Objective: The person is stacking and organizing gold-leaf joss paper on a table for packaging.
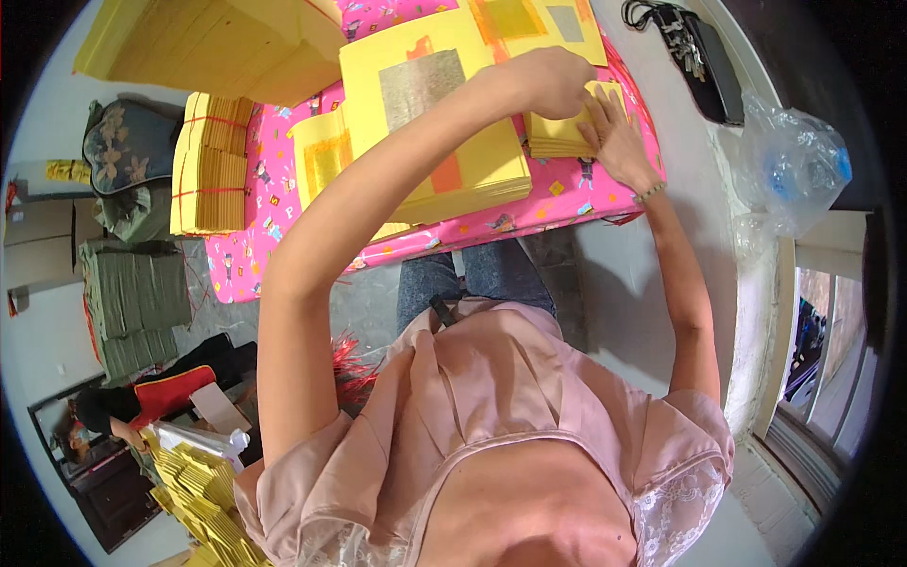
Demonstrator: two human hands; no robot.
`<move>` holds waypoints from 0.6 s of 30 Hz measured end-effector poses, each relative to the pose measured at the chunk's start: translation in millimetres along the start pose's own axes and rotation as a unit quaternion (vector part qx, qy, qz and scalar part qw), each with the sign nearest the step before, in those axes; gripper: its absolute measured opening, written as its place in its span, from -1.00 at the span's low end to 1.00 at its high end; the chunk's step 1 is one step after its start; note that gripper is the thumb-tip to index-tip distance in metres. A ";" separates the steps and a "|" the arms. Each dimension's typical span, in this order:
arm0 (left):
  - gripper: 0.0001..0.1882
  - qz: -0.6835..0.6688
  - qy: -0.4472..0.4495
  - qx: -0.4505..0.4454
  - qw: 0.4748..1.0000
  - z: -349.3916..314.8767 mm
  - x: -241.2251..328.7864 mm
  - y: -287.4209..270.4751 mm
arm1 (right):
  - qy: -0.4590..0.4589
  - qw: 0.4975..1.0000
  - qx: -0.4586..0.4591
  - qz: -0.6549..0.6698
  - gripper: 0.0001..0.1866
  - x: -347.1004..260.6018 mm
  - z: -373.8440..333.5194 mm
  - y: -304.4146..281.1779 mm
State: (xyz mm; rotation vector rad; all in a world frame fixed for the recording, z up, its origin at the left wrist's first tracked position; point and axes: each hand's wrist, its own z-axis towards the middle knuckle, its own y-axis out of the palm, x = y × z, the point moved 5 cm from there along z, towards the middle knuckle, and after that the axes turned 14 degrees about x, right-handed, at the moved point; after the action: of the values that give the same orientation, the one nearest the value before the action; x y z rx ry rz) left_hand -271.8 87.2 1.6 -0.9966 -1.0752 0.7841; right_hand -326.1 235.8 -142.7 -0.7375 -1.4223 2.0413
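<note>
My left arm reaches across the table, and my left hand (556, 81) is over the far end of a small stack of yellow paper (559, 139). Its fingers are curled in, and whatever they may hold is hidden behind the hand. Along the right side of that same stack lies my right hand (621, 145), fingers stretched out and apart on the paper. Just left of the stack stands a large pile of yellow paper sheets (491, 156), its top sheet marked with a grey-gold square and orange patches. My left forearm covers part of this pile.
A pink patterned cloth (250, 269) covers the table. Yellow bundles tied with red string (213, 165) stand at its left, near a tall yellow stack (208, 47). Keys (690, 57) and a clear plastic bag (794, 165) lie to the right. Another person's hand (128, 435) shows lower left.
</note>
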 end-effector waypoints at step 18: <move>-0.29 -0.348 -0.329 0.408 0.777 -280.1 -54.9 -19.7 | -0.131 0.938 0.061 0.314 -0.50 -124.9 22.7 -138.5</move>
State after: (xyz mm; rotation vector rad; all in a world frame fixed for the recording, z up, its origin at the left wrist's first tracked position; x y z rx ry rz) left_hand -20.6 -42.9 -40.9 0.4785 -1.3644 0.8498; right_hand -237.4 175.0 11.3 -0.9866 -1.2817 2.7785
